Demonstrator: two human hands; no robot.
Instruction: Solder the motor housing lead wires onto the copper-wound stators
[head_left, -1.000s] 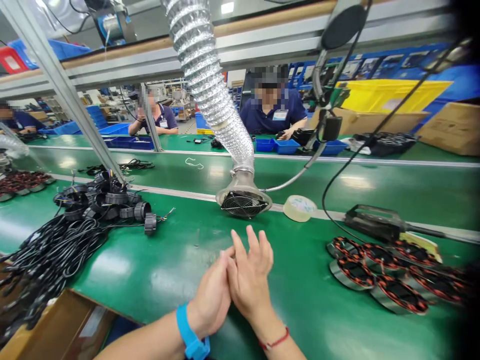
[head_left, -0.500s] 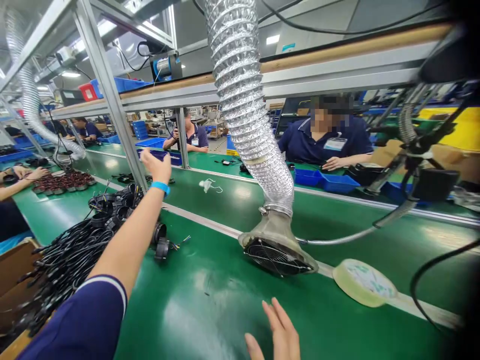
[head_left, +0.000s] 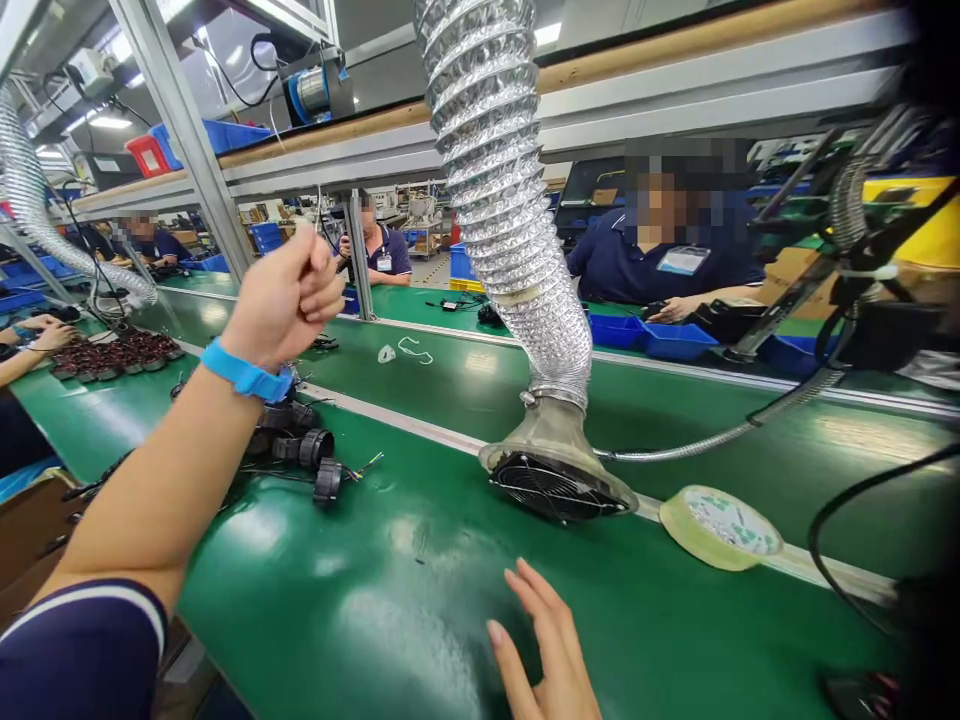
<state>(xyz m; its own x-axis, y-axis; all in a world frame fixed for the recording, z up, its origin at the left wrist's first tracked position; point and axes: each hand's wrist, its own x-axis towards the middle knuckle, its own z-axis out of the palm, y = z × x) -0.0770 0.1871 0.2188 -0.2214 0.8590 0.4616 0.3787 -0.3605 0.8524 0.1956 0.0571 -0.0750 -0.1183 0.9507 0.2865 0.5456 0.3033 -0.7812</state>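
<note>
My left hand (head_left: 283,296) is raised in the air above the green bench, fingers curled into a loose fist, a blue wristband on the wrist. Nothing shows inside the fist. Below it lies a pile of black round connectors with cables (head_left: 304,450). My right hand (head_left: 544,650) rests low over the green bench surface (head_left: 390,590) near the front edge, fingers stretched out flat and holding nothing.
A silver flexible duct ending in a fan hood (head_left: 553,478) stands on the bench centre. A tape roll (head_left: 720,525) lies to its right. A metal frame post (head_left: 187,140) rises at left. Other workers (head_left: 675,250) sit across the conveyor; blue bins (head_left: 637,335) there.
My hands, joined on the bench a second ago, have parted. The left arm rose toward the frame post with fingers spread, then pulled back closer and curled into a fist. The view tilted up.
</note>
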